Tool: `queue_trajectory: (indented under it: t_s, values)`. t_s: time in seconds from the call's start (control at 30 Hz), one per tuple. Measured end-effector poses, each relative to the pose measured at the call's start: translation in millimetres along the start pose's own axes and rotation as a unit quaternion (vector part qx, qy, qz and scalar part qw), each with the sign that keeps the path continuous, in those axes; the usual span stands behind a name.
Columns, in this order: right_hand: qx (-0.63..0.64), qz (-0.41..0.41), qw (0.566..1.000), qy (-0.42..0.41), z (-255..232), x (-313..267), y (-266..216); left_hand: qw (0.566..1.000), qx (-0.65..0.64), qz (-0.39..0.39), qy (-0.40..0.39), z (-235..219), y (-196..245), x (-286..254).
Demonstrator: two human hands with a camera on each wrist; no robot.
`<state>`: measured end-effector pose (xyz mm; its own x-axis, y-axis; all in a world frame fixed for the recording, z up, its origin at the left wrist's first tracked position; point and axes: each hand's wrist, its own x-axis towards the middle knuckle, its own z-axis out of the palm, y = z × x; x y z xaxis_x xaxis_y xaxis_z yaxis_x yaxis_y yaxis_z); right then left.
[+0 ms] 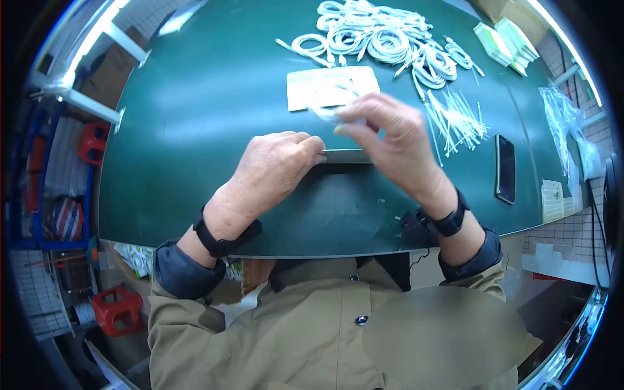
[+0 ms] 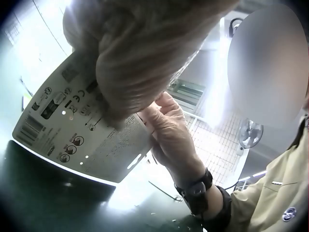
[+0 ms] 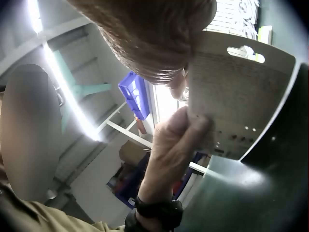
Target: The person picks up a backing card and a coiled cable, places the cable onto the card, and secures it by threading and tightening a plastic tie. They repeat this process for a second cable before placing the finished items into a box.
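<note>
My left hand [image 1: 276, 166] grips the end of a flat printed card [image 1: 348, 156], held up on edge above the green table. In the left wrist view the card [image 2: 72, 121] shows barcodes, symbols and a hanging slot. My right hand [image 1: 396, 140] is raised beside the card's other end, thumb and forefinger pinching a small whitish piece that is blurred. The right wrist view shows the slotted end of the card [image 3: 241, 92], with my left hand [image 3: 169, 150] at its far edge. A white card [image 1: 312, 90] lies flat behind the hands.
Coiled white cables [image 1: 390, 42] are heaped at the back. White cable ties [image 1: 458, 123] lie spread at the right, near a phone [image 1: 505, 169]. Green-white packets [image 1: 507, 44] and clear plastic bags [image 1: 565, 130] are farther right. Red stools [image 1: 117, 310] stand at the left.
</note>
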<state>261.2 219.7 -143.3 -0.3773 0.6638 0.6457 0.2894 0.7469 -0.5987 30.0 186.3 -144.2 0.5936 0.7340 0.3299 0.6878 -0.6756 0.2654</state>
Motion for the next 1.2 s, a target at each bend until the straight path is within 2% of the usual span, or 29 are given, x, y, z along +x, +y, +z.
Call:
queue_trajectory:
  t_s: [0.1,0.2,0.3,0.4,0.43,0.5,0.53,0.57,0.6,0.63,0.7,0.8,0.87,0.93,1.1,1.2]
  values:
    - [-0.04,0.004,0.999,-0.001,7,-4,22,1.0,-0.016,0.007,-0.003,11,-11,18]
    - [-0.019,0.038,0.999,0.028,5,-6,29,0.999,-0.01,0.033,0.028,15,-17,35]
    - [0.018,0.045,0.997,0.064,8,-7,30,0.993,-0.005,0.04,0.111,6,-6,34]
    - [0.005,0.036,0.996,0.076,11,-6,36,0.976,-0.033,0.015,0.213,2,14,16]
    - [0.005,0.034,0.996,0.078,12,-6,39,0.976,-0.12,-0.027,0.181,5,18,7]
    - [0.007,0.027,0.997,0.077,11,-7,41,0.939,-0.287,-0.127,0.138,11,26,-11]
    - [0.011,0.023,0.997,0.074,11,-7,41,0.851,-0.456,-0.243,0.087,16,30,-17]
    - [0.016,0.019,0.997,0.071,12,-8,40,0.719,-0.6,-0.349,0.03,21,33,-24]
    - [0.026,0.01,0.997,0.068,13,-10,40,0.577,-0.727,-0.371,0.024,34,24,-30]
    - [0.024,-0.007,0.998,0.064,14,-11,39,0.514,-0.76,-0.397,0.015,38,24,-29]
    - [0.022,-0.042,0.997,0.056,16,-14,34,0.442,-0.779,-0.442,0.05,39,20,-22]
    - [-0.01,-0.082,0.996,0.029,21,-22,26,0.419,-0.783,-0.456,0.052,25,20,-8]
    - [-0.019,-0.122,0.992,0.028,22,-23,21,0.417,-0.794,-0.438,0.065,38,12,-15]
    - [-0.024,-0.118,0.993,0.011,24,-26,19,0.418,-0.799,-0.425,0.078,46,8,-22]
    - [0.006,-0.037,0.999,-0.015,2,-9,11,0.483,-0.784,-0.377,0.102,42,12,-13]
    - [0.025,-0.014,0.999,0.028,-6,-1,18,0.524,-0.769,-0.346,0.122,40,11,5]
